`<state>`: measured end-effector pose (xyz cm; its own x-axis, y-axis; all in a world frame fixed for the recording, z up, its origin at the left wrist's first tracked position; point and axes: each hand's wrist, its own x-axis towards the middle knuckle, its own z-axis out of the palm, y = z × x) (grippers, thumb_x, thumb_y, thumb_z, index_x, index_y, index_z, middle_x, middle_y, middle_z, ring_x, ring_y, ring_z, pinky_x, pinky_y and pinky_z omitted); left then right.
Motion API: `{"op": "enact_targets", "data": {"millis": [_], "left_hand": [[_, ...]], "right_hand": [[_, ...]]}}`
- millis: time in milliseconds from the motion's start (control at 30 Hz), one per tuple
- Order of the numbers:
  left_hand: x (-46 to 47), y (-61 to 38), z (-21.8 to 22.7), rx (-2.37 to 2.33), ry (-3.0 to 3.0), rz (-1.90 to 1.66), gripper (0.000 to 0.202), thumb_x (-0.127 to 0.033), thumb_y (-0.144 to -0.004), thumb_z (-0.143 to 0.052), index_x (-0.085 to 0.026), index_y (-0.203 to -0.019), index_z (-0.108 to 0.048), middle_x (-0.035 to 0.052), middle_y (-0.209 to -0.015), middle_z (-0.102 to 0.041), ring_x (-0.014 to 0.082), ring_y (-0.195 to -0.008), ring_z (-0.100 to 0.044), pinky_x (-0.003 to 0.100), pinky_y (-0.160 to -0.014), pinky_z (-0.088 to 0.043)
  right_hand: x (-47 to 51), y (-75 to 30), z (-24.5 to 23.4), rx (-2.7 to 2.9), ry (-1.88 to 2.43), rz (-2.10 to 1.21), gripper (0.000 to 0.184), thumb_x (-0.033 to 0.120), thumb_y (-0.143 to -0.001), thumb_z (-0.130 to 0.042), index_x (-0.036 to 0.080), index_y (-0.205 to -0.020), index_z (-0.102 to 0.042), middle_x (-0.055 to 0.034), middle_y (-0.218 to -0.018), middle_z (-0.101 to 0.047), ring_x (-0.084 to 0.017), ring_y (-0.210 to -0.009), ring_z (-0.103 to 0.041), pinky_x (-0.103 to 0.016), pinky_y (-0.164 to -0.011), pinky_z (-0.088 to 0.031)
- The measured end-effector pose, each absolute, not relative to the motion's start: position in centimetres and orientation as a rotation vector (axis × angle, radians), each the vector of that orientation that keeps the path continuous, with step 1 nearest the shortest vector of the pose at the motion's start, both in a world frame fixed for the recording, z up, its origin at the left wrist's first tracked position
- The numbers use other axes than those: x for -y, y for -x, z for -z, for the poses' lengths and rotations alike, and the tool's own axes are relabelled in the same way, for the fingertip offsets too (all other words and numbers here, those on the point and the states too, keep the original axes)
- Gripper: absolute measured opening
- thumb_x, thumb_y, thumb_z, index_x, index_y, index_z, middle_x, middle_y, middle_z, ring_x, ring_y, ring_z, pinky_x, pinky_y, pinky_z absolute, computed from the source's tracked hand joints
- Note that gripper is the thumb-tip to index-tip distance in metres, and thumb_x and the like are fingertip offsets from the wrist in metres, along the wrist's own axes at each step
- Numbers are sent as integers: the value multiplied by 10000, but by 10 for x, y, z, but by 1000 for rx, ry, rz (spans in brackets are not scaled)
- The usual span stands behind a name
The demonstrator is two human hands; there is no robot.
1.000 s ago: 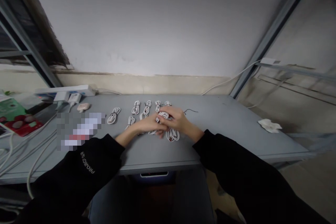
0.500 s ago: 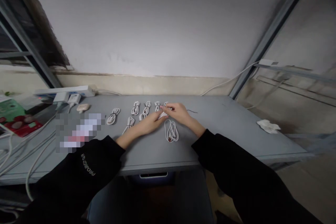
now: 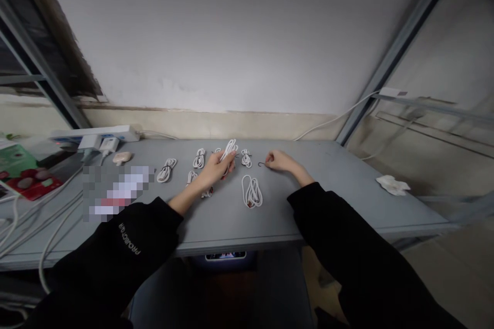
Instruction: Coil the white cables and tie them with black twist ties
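My left hand (image 3: 216, 168) is closed around a folded white cable (image 3: 230, 149), whose loops stick up above the fingers. To the right, my right hand (image 3: 277, 161) pinches a short black twist tie (image 3: 262, 164), its bent end pointing left. Between the hands lies a tied white cable bundle (image 3: 246, 158). A loosely coiled white cable (image 3: 252, 193) with a brownish connector end rests on the table nearer to me. Other tied bundles, such as one white bundle (image 3: 199, 158), lie left of my left hand, which partly hides several of them.
The grey table (image 3: 328, 205) runs along a wall. At the left stand a white power strip (image 3: 100, 134) with plugs, a small beige case (image 3: 122, 158), a red and green box (image 3: 31, 180) and trailing cords. A crumpled tissue (image 3: 392, 185) lies at the right.
My hands, together half a second ago, are now apart. The right one has moved right with the black twist tie; the left one has shifted slightly left, holding the folded cable upright.
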<state>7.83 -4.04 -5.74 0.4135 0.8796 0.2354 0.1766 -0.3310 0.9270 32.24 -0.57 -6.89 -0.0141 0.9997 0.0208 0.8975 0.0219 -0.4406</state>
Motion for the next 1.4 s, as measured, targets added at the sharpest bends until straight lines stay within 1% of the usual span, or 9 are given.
{"op": "enact_targets", "data": {"millis": [200, 367, 533, 633, 700, 833, 1033, 1267, 1400], "left_hand": [[40, -78, 58, -904, -1714, -986, 354, -468, -912, -478, -196, -687, -454, -54, -546, -439, 64, -400, -376, 212, -404, -297], [38, -78, 59, -876, -1735, -977, 368, -461, -907, -487, -192, -661, -442, -60, -535, -417, 55, -400, -360, 210, -420, -277], [39, -79, 58, -909, -1755, -968, 391, -464, -920, -457, -195, -642, -405, -63, -522, -388, 56, -400, -339, 214, -422, -245], [44, -81, 54, -953, -1823, -891, 356, -429, -906, -489, -189, -650, -430, -58, -518, -399, 64, -424, -342, 218, -438, -235], [48, -83, 53, -926, -1931, -816, 305, -378, -884, -537, -176, -662, -479, -53, -527, -417, 67, -456, -340, 223, -463, -234], [53, -83, 54, -807, -2062, -697, 276, -334, -856, -592, -159, -651, -535, -53, -514, -411, 68, -476, -300, 241, -485, -228], [53, -81, 53, -802, -2034, -612, 299, -335, -842, -618, -139, -619, -582, -14, -511, -524, 64, -462, -343, 242, -479, -251], [54, -81, 51, -879, -2013, -690, 343, -350, -838, -615, -167, -574, -495, -44, -469, -439, 63, -444, -338, 246, -456, -221], [54, -83, 50, -942, -2002, -760, 317, -308, -821, -627, -172, -574, -482, -57, -470, -401, 66, -460, -318, 249, -469, -209]], "right_hand": [[4, -320, 73, 2006, 1933, -471, 281, 28, -727, -573, 184, -522, -459, 10, -535, -498, -106, -517, -415, -260, -534, -308], [1, -321, 76, 1984, 1872, -449, 346, 63, -751, -567, 199, -480, -399, 15, -475, -430, -120, -511, -400, -280, -541, -292], [-3, -316, 71, 1786, 1572, -486, 219, 288, -869, -536, 198, -675, -492, -30, -662, -581, -152, -633, -513, -273, -603, -375], [0, -303, 68, 1623, 1190, -668, 321, 494, -798, -628, 201, -719, -524, -20, -675, -601, -157, -673, -557, -284, -667, -422], [4, -290, 68, 1593, 1017, -791, 352, 532, -751, -672, 200, -734, -555, -7, -679, -605, -146, -688, -564, -291, -718, -434], [17, -266, 72, 1494, 845, -1161, 320, 472, -701, -754, 196, -791, -617, 14, -685, -607, -113, -620, -532, -273, -652, -433], [26, -259, 72, 1330, 691, -1487, 230, 351, -701, -799, 181, -773, -661, 31, -674, -585, -85, -604, -521, -237, -609, -436], [23, -257, 77, 1187, 729, -1554, 114, 137, -693, -764, 181, -780, -705, -9, -812, -675, -101, -725, -589, -242, -727, -497], [24, -256, 79, 1277, 719, -1560, 98, 158, -727, -736, 181, -820, -719, -15, -816, -692, -118, -769, -612, -258, -753, -508]]}}
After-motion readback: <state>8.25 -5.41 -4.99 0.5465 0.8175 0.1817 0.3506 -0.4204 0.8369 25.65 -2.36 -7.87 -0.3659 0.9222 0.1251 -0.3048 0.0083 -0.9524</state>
